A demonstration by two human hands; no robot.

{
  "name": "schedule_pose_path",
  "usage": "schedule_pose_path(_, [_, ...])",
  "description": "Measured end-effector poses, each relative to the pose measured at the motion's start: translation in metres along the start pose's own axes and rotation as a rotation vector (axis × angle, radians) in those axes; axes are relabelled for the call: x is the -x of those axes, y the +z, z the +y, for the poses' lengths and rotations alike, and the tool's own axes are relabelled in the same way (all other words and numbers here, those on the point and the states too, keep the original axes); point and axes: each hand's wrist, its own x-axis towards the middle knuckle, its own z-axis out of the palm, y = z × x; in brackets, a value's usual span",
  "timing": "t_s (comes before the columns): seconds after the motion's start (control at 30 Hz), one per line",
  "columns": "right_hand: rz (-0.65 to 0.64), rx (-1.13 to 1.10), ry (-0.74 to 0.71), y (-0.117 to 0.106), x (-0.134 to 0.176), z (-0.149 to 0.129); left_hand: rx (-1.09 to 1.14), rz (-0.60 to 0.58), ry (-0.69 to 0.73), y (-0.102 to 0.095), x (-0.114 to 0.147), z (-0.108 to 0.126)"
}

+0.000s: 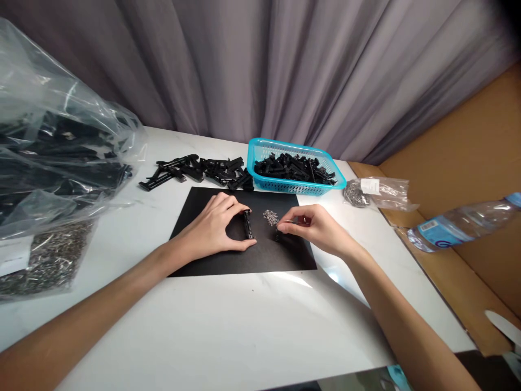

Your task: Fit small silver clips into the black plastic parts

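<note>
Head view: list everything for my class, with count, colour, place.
Table: one, white, beneath
Curtain: one, grey, behind
Sheet: one, black, on table
Basket: one, blue, behind sheet
Basket parts: many, black, inside
Loose parts: many, black, beside basket
Large bag: one, clear, left
Small bags: two, clear, silver contents, left and right
Bottle: one, clear, blue-labelled, right
Cardboard: count unclear, brown, right
Metal bits: one pile, silver, on sheet
Edge items: several, mixed, unclear, lower right
Held part: one, black, in left hand
Thin tool: one, colour unclear, in right hand
Forearms: two, bare, foreground
Hands: two, bare, over sheet
</note>
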Motion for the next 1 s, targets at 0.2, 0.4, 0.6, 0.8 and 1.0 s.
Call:
schedule_pose_path(0.2, [0.043, 0.036, 0.008, 0.002, -0.003, 0.006, 0.001, 0.007, 0.004, 0.000, 0.001, 0.000])
schedule_pose_path(0.4, [0.010, 0.079, 0.035, 0.006, -0.003, 0.006, 0.006, 0.002, 0.000, 0.001, 0.000, 0.000])
schedule_pose_path(0.6, [0.026, 0.040, 0.027, 0.010, 0.000, 0.002, 0.025, -0.007, -0.015, 0.000, 0.000, 0.002])
schedule_pose_path(0.8, [0.035, 0.053, 0.043, 0.011, 0.000, 0.002, 0.055, -0.013, -0.037, 0.000, 0.000, 0.002])
schedule_pose_path(1.0, [0.131, -0.011, 0.010, 0.000, 0.001, -0.003, 0.063, -0.010, -0.041, -0.001, 0.002, 0.003])
